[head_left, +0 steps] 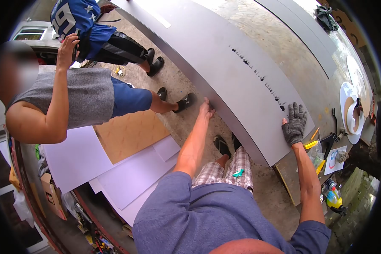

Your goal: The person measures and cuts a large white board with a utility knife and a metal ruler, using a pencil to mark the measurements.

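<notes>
A long grey panel (249, 93) with a folded side lies across the work table, with a broken row of black marks along its top. My bare left hand (206, 109) is at the lower edge of that side, its fingers curled against it and partly hidden. On the panel's near right end, my right hand (295, 125) lies flat in a dark grey knitted glove, fingers stretched out and thumb tip bare. Just right of the glove are a pencil (314, 134) and a black brush (334, 120).
A person in a grey tank top (80, 95) stands left, holding up a phone (76, 46). Behind is another person in a blue jersey (74, 21). White sheets (72, 156) and a brown board (131, 135) are stacked left. Round white cutouts (349, 112) and a yellow-labelled bottle (334, 198) are right.
</notes>
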`<action>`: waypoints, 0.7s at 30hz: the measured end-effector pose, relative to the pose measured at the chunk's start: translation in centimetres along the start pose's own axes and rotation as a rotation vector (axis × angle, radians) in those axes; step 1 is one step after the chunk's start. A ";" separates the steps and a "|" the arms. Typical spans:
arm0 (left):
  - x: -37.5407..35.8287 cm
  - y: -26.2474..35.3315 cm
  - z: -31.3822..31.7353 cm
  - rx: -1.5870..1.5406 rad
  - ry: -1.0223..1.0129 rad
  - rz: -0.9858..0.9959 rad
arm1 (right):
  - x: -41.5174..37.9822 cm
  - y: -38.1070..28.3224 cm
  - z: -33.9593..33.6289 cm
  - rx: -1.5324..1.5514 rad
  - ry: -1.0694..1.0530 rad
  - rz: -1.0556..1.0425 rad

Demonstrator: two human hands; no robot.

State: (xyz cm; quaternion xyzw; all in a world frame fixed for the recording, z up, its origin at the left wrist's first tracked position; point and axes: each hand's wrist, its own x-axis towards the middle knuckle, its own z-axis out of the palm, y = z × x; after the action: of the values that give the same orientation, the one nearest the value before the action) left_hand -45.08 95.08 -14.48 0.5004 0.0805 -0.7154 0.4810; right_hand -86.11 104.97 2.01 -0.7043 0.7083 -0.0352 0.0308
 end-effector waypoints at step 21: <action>1.9 -0.6 -1.3 -0.010 0.052 0.018 | 0.0 0.2 0.2 0.008 -0.005 -0.002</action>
State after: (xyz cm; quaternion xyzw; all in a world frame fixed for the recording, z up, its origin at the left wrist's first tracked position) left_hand -44.81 95.04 -16.86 0.5173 0.0922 -0.6971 0.4878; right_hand -86.25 104.98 1.83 -0.7050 0.7074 -0.0361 0.0353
